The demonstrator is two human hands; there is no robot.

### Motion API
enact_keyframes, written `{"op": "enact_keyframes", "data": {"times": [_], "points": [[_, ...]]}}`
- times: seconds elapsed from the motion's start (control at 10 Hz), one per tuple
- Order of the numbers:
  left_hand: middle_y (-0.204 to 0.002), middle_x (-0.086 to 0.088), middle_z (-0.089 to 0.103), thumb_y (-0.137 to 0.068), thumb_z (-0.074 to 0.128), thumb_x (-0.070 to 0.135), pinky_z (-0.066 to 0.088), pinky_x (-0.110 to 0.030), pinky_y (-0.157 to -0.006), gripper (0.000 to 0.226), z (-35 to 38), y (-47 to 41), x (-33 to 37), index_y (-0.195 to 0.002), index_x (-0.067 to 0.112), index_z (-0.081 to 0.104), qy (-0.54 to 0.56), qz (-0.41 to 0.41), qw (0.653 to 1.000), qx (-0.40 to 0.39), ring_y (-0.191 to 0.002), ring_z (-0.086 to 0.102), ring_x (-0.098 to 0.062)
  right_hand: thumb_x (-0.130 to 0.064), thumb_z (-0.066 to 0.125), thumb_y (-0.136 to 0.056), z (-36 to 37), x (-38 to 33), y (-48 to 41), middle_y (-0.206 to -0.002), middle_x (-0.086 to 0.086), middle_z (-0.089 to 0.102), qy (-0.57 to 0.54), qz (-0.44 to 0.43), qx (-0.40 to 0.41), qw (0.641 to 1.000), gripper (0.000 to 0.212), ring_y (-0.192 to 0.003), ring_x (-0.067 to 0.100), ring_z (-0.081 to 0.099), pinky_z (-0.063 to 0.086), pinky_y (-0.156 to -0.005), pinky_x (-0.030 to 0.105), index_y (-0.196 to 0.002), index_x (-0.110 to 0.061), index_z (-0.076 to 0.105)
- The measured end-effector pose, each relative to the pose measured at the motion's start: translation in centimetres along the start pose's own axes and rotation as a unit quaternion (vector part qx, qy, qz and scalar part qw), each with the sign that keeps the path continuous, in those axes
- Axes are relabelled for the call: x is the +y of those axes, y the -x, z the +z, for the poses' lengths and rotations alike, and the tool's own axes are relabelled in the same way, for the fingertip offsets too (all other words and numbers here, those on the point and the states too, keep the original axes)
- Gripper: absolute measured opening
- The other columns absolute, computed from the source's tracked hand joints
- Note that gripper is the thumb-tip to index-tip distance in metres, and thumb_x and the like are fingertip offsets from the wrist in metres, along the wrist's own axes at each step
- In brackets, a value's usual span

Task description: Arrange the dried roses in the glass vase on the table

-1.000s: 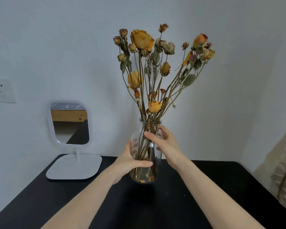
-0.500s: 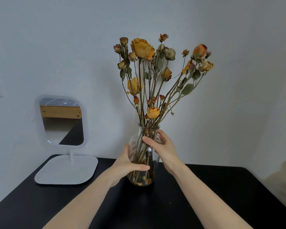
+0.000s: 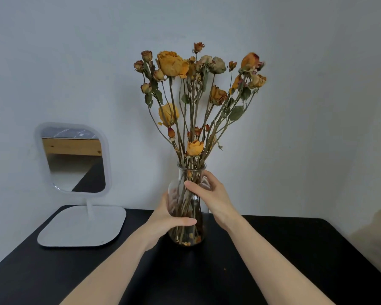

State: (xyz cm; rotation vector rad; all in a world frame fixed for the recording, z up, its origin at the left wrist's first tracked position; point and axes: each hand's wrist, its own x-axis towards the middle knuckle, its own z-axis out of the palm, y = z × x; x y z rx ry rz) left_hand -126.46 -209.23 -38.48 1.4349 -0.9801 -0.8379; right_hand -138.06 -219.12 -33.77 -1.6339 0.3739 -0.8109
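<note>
Your left hand point(image 3: 163, 219) wraps the lower body of the glass vase point(image 3: 193, 208), your right hand point(image 3: 209, 194) grips its neck; it stands upright on the black table point(image 3: 273, 249), dried roses point(image 3: 198, 95) fanning above, mirror point(image 3: 73, 159) to its left

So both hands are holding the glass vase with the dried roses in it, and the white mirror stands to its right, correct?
No. The head view shows the white mirror to the left of the glass vase, not the right. The rest holds: left hand and right hand both grip the vase, with the dried roses in it.
</note>
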Motion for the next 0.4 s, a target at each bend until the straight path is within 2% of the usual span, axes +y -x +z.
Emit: {"op": "enact_keyframes", "data": {"times": [0.2, 0.3, 0.4], "points": [[-0.13, 0.016, 0.046, -0.043, 0.091, 0.041, 0.036, -0.034, -0.105, 0.117, 0.0, 0.2, -0.4, -0.137, 0.038, 0.022, 0.009, -0.014, 1.0, -0.018, -0.124, 0.043, -0.008, -0.038, 0.072, -0.077, 0.0, 0.2, 0.0, -0.128, -0.006, 0.056, 0.019, 0.027, 0.005, 0.999, 0.047, -0.124, 0.015, 0.047, 0.039, -0.104, 0.033, -0.12, -0.033, 0.055], [-0.145, 0.008, 0.035, -0.045, 0.09, 0.043, 0.031, -0.038, -0.11, 0.124, 0.0, 0.8, 0.3, -0.142, 0.038, 0.012, -0.012, -0.039, 0.999, -0.017, -0.13, 0.036, -0.013, -0.044, 0.072, -0.073, 0.1, -0.6, 0.5, -0.137, -0.005, 0.049, 0.041, 0.044, -0.009, 0.998, 0.057, -0.131, 0.017, 0.039, 0.034, -0.099, 0.025, -0.125, -0.035, 0.05], [-0.156, 0.004, 0.014, -0.054, 0.088, 0.038, 0.021, -0.04, -0.115, 0.13, -0.2, 2.5, 1.0, -0.147, 0.033, -0.003, -0.075, -0.03, 0.997, 0.001, -0.14, 0.02, -0.016, -0.057, 0.07, -0.06, -0.7, -1.7, 1.4, -0.147, 0.0, 0.035, 0.075, 0.064, 0.023, 0.995, 0.084, -0.136, 0.02, 0.031, 0.03, -0.101, 0.032, -0.135, -0.039, 0.037]]}}
